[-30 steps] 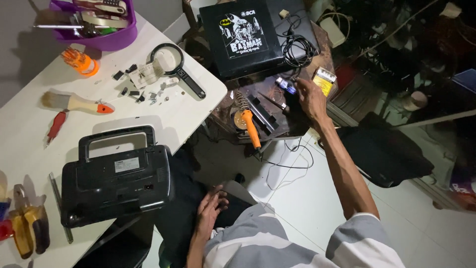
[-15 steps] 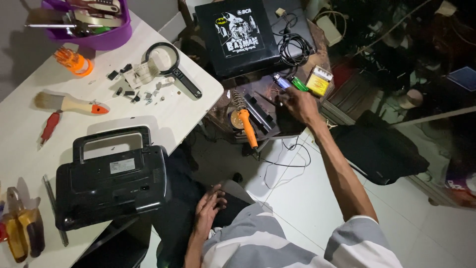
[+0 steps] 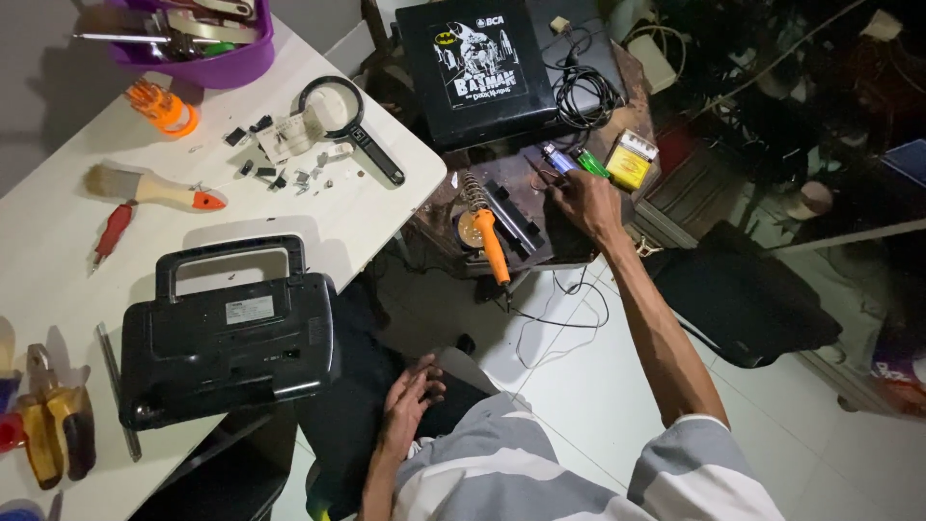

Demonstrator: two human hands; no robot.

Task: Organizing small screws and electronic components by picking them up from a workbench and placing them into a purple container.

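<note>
The right hand reaches out to the low wooden side table and rests at the edge of a dark flat tool tray, fingers curled down; whether they have closed on anything I cannot tell, since the back of the hand hides the tips. At 9 o'clock from it, close by, the orange-handled soldering iron sits in its coiled stand. At 12 o'clock lie 2 lighters, a blue one and a green one, with a small yellow box at 1 o'clock. The left hand lies loosely open on the person's lap, holding nothing.

The main risk is the iron: if it is hot, a sideways sweep of the wrist could brush its metal tip or tip the stand. Its cord trails loose on the floor, so a snag could drag it down. The lighters so near it are a second hazard. The black radio overhangs the white table edge at 8 o'clock and a knee bump could unseat it.
</note>
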